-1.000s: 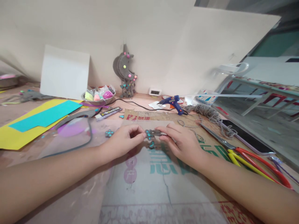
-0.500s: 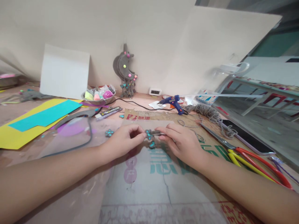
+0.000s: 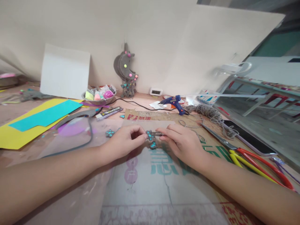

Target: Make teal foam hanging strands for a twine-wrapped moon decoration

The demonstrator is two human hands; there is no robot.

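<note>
Thumb and fingers of my left hand (image 3: 127,139) pinch the edge of a small grey flower-shaped piece (image 3: 150,135) with turquoise petals. In my right hand (image 3: 181,140) is a pair of thin metal tweezers (image 3: 157,133), its tips at the right side of the flower piece. The two prongs show a slight gap. Just below lies a small grey and turquoise heart-like piece (image 3: 153,145). Another turquoise flower piece (image 3: 109,133) rests left of my left hand, partly beside its knuckles. A translucent sheet (image 3: 131,200) covers printed cardboard under both hands.
A blue glue gun (image 3: 173,102), grey yarn (image 3: 208,114), red-and-yellow-handled scissors (image 3: 255,164) and a phone (image 3: 248,137) lie to the right. Behind are a bowl of coloured clay packs (image 3: 99,95), a small clock (image 3: 156,91) and a hanging grey moon ornament (image 3: 125,67). Turquoise sheet (image 3: 47,115) lies left.
The tweezers' prongs look slightly farther apart at the flower piece. Both hands stay nearly in place, and the view has shifted a little.
</note>
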